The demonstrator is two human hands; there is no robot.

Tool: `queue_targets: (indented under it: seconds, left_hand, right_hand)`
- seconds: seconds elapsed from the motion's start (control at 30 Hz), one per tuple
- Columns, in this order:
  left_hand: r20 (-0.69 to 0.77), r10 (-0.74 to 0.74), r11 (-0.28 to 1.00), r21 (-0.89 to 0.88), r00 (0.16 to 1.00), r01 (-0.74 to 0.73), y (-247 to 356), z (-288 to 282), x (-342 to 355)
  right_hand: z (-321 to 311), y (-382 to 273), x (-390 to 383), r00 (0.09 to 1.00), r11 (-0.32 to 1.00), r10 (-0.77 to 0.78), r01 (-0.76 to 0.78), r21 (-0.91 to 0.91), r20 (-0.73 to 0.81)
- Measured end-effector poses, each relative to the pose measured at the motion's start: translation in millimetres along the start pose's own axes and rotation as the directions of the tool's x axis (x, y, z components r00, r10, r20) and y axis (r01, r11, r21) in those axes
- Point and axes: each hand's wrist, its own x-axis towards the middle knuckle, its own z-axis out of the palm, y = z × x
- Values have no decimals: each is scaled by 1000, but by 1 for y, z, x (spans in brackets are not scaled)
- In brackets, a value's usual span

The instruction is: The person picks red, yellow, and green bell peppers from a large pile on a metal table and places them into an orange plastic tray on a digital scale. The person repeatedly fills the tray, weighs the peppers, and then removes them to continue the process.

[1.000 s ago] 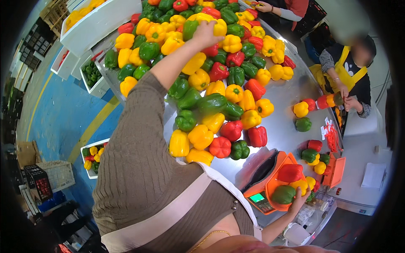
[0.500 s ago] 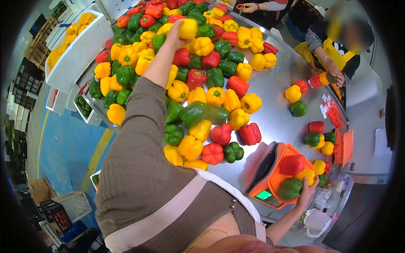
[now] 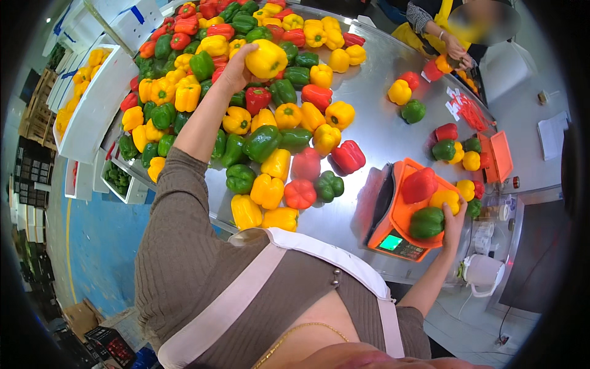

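My left hand (image 3: 237,70), arm stretched over the pile, is closed round a yellow bell pepper (image 3: 267,59) and holds it above the others. At the right, my right hand (image 3: 455,222) rests against another yellow bell pepper (image 3: 444,200), its fingers curled on the near side. That pepper lies on the orange scale (image 3: 399,238) with a red bell pepper (image 3: 419,185) and a green bell pepper (image 3: 426,222). The scale's small display glows green. Red, yellow and green peppers (image 3: 268,191) spread between my arms on the metal table (image 3: 362,111).
A white foam box (image 3: 92,132) of yellow peppers stands at the left. Small groups of peppers (image 3: 445,149), an orange basket (image 3: 495,156) and red netting (image 3: 470,115) lie at the right. Across the table a co-worker's hands (image 3: 456,50) hold peppers. A white bucket (image 3: 483,270) stands beyond the scale.
My left hand has lifted the yellow pepper from the far pile and drawn it somewhat nearer. My right hand stays at the yellow pepper on the scale. The whole view has shifted.
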Motion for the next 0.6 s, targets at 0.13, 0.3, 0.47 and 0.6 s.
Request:
queue_targets:
  seconds: [0.13, 0.3, 0.47, 0.6]
  left_hand:
    - [-32, 145, 827, 552, 989, -103, -26, 11, 5]
    - [23, 221, 462, 878, 975, -125, -45, 23, 10]
    - [53, 85, 15, 998, 995, -54, -39, 28, 32]
    - [239, 256, 0, 969, 937, -247, -34, 45, 74]
  right_hand:
    - [0, 4, 5, 1000, 1000, -21, 21, 13, -17]
    - [1, 4, 3, 1000, 1000, -20, 21, 21, -21]
    - [3, -6, -1, 1000, 999, 9, -9, 38, -15]
    - [5, -13, -3, 999, 999, 33, -33, 7, -28]
